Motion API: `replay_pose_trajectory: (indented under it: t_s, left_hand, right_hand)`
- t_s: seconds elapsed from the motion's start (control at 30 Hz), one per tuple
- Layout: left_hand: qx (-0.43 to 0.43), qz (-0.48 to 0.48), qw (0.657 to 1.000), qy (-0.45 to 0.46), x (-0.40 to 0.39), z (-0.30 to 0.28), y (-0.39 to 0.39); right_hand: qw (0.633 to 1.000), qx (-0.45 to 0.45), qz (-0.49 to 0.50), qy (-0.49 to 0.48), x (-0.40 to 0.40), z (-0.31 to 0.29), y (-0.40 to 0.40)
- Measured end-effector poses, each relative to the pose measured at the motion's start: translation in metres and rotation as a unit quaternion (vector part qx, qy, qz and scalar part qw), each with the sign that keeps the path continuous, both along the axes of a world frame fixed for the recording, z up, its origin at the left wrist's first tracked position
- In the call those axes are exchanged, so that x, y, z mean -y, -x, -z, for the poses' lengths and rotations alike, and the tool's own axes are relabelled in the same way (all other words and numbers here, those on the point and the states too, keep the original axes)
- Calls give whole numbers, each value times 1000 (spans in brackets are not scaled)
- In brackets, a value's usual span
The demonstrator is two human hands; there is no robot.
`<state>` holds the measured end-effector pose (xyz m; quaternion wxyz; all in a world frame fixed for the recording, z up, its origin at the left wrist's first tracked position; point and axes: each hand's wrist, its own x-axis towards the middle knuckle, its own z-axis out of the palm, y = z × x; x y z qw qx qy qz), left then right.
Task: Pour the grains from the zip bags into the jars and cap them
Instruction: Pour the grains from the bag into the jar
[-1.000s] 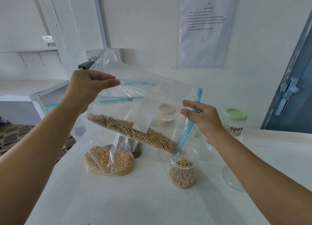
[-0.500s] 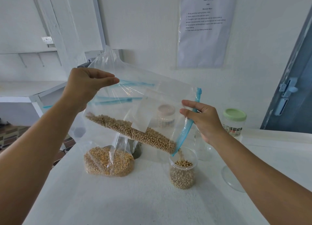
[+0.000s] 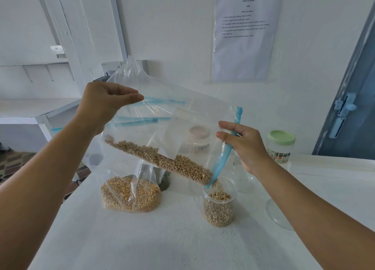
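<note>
I hold a clear zip bag (image 3: pixel 194 115) with a blue zipper tilted down to the right above the table. My left hand (image 3: pixel 105 103) pinches its upper left corner. My right hand (image 3: pixel 241 142) pinches the blue zipper edge. Pale round grains (image 3: pixel 162 160) lie along the bag's lower fold and spill from its bottom corner into an open clear jar (image 3: pixel 219 207), which is well over half full. A second zip bag of yellow grains (image 3: pixel 129 194) rests on the table to the left.
A green-lidded jar (image 3: pixel 281 146) stands at the back right, a pink-lidded jar (image 3: pixel 198 138) behind the held bag. An empty clear jar (image 3: pixel 243 178) and a clear lid (image 3: pixel 276 213) sit right of the filling jar. More bags lie behind. White table (image 3: pixel 172 239).
Grains keep sliding down the bag into the jar, whose level has risen a little. Both hands hold nearly the same pose.
</note>
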<state>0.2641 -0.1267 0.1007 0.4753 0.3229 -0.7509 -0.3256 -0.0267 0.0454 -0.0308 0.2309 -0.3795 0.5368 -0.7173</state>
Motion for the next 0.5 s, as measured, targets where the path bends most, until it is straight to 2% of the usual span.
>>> replay_pose_trajectory:
  t_s: [0.5]
  left_hand:
    - [4,3,1000,-2,-1,-2,1]
  right_hand:
    - [1000,7,3,-1,-1,0,-1]
